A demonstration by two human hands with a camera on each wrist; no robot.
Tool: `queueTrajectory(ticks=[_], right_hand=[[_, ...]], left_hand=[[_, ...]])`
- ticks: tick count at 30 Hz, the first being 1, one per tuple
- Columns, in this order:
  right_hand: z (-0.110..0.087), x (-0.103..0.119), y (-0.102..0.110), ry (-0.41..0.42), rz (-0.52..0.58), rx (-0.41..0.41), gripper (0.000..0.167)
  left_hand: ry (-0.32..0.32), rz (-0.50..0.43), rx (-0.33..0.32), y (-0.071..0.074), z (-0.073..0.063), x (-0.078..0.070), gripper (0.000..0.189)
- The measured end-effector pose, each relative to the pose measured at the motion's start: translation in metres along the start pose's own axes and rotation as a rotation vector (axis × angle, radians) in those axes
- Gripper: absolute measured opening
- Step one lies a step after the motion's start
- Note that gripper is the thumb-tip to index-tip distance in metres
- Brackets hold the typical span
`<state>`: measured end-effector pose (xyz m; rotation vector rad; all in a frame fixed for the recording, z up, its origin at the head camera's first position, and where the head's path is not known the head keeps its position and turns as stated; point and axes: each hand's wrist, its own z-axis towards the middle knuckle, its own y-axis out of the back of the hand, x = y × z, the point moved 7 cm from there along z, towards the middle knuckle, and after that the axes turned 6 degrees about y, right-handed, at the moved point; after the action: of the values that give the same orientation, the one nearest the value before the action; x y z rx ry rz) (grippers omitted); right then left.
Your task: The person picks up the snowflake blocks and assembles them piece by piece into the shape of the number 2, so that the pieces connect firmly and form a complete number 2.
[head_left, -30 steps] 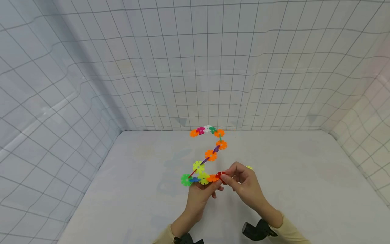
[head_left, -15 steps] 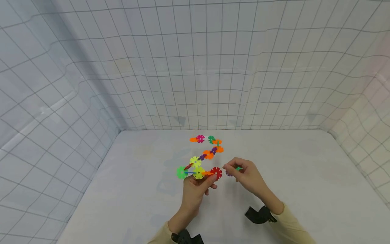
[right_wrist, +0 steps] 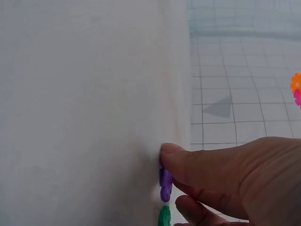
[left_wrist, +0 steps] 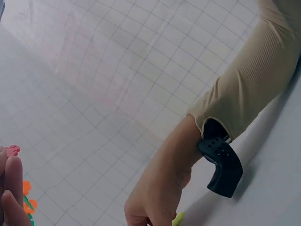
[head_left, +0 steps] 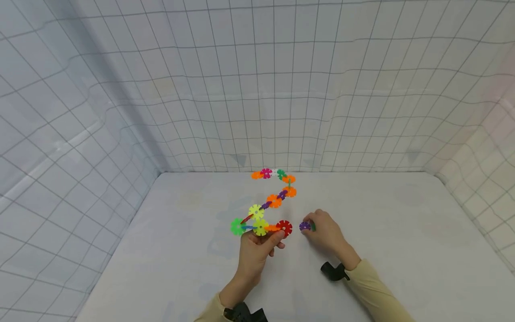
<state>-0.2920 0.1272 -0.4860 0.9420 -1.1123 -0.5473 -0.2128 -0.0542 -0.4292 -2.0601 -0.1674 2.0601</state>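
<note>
My left hand [head_left: 255, 252] grips the near end of a chain of interlocking flower-shaped discs. Beside its thumb, the end disc is red [head_left: 284, 229], joined to an orange disc [head_left: 272, 228]. From there the chain runs left through a yellow disc [head_left: 260, 227] to a bright green disc [head_left: 238, 226], then zigzags up to an orange disc [head_left: 256, 175] at its far end. To the right, apart from the chain, my right hand [head_left: 327, 232] pinches a purple disc [head_left: 304, 226]. A dark green disc [right_wrist: 164, 216] lies close by the purple one, partly behind my fingers.
The white tabletop [head_left: 181, 250] reaches back to a white, grid-lined sheet [head_left: 281, 112] that rises behind and along both sides. A small yellow piece [left_wrist: 178, 218] shows next to my right hand in the left wrist view. Each wrist wears a black camera mount [head_left: 333, 271].
My right hand has left the red disc and moved right and down to the purple disc. My left hand, still gripping the chain, has shifted slightly left.
</note>
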Motion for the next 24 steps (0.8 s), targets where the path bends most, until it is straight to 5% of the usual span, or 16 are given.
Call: queueTrajectory(ticks=[8,14,21,24], right_hand=[[-0.004,-0.005,-0.004,-0.004,0.138,0.045,0.027],[-0.011,0.008,0.006,0.065,0.234,-0.016,0.023],[-0.024,0.038,0.044,0.103,0.783,-0.028,0.023],[-0.031,0.049,0.054,0.098,0.882,-0.01,0.027]], left_hand=[[0.002,0.017,-0.008,0.001,-0.001,-0.005,0.023],[0.002,0.037,-0.024,0.004,-0.001,-0.006,0.021],[0.006,0.041,-0.023,0.004,-0.001,-0.009,0.022],[0.008,0.044,-0.023,0.005,-0.001,-0.009,0.023]])
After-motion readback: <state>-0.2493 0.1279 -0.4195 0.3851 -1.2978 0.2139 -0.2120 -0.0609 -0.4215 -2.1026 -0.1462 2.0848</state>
